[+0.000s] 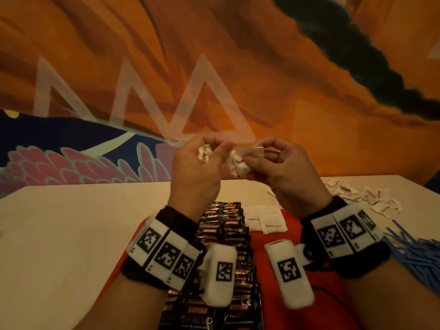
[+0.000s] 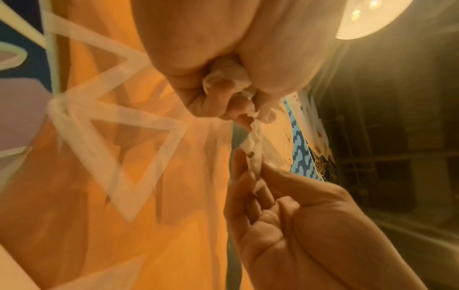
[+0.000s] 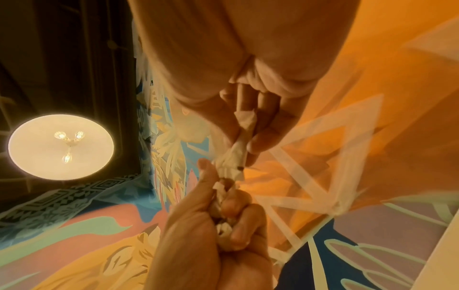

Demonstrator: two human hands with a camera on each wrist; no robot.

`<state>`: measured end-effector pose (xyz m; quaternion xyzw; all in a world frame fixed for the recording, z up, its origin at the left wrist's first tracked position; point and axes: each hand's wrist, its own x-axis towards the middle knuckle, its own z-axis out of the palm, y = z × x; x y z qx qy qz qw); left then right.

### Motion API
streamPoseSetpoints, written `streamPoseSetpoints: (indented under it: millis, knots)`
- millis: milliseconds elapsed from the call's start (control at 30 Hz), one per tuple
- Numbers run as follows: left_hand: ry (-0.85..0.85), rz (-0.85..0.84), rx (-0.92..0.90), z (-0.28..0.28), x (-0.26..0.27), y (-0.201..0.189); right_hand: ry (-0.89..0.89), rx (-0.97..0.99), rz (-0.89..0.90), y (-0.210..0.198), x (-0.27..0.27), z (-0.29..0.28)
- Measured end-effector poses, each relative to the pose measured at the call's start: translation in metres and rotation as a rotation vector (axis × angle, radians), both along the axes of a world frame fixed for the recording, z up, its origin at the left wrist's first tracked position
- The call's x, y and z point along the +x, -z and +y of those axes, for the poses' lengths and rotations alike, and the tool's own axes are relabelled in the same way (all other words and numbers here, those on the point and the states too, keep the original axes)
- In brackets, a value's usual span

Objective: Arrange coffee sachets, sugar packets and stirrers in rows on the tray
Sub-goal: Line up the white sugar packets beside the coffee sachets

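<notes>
Backdrop: orange mural wall (image 1: pixel 285 67); pale table (image 1: pixel 59 234) below.
Tray: red tray (image 1: pixel 273 241) is seen under the wrists; sachets (image 1: pixel 223 225) are laid in rows, a few sugar packets (image 1: pixel 264 221) beside them.
Left hand (image 1: pixel 197 167): fingers curled round a crumpled wad of packets (image 1: pixel 205 152).
Right hand (image 1: pixel 281 170): one packet (image 1: pixel 240 160) is pinched and held against the wad.
Unplaced: loose packets (image 1: pixel 362 196) and stirrers (image 1: pixel 414 253) lie off-tray, right.
Risk: paper may be torn and sugar spilled if pulled hard; wad could be dropped onto the rows.

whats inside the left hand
The left hand grips a bunch of crumpled white sugar packets; the right hand pinches one at its edge. How many sit inside the fist is hidden by the fingers.
</notes>
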<state>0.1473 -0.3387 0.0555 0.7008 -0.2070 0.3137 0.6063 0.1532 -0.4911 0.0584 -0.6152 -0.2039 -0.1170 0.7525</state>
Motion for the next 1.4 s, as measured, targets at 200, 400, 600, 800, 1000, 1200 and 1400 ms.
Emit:
streamPoseSetpoints:
  millis: [200, 400, 600, 800, 1000, 1200, 1400]
  knots:
    - [0.232, 0.113, -0.117, -0.008, -0.007, -0.001, -0.031, 0.069, 0.034, -0.002, -0.002, 0.001]
    - [0.149, 0.126, -0.072, -0.003, -0.001, 0.001, 0.011, -0.042, 0.022, -0.001, 0.002, -0.005]
    - [0.123, 0.247, -0.160, 0.004, 0.002, 0.000, 0.124, -0.377, -0.125, 0.000, 0.002, -0.013]
    - [0.034, 0.230, -0.083, 0.004, 0.005, 0.000, 0.098, -0.492, -0.051, -0.001, 0.005, -0.026]
    - [0.047, 0.285, -0.184, 0.014, 0.008, -0.003, 0.175, -0.960, 0.240, 0.034, 0.044, -0.049]
    - [0.076, 0.268, -0.192, 0.016, 0.005, -0.007, 0.207, -1.211, 0.410, 0.061, 0.065, -0.063]
    - [0.078, 0.260, -0.203, 0.019, 0.005, -0.009, 0.175, -1.206, 0.488, 0.070, 0.071, -0.056]
